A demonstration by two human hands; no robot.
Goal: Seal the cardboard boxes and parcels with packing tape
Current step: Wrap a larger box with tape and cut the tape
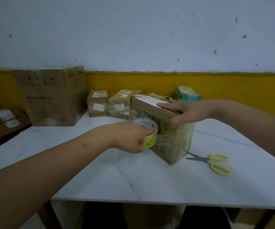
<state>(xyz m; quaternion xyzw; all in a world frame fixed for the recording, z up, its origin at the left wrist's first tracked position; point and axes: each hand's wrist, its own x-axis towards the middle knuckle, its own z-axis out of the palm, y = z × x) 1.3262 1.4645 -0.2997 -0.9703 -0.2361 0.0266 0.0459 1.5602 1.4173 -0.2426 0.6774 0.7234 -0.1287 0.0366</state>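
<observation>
A brown cardboard box (169,139) stands on the white table (133,179), its sides shiny with clear tape and a white label on top. My left hand (127,138) grips a roll of packing tape (148,134) with a yellow-green core, held against the box's left face. A clear strip of tape runs from the roll up that face. My right hand (181,111) lies over the box's top near corner, fingers flat on the top and thumb down the side.
Yellow-handled scissors (212,162) lie on the table right of the box. Taped small parcels (98,103) and a teal carton (187,93) stand behind it. A large brown carton (54,96) stands at the back left, with more boxes (4,119) beside the table.
</observation>
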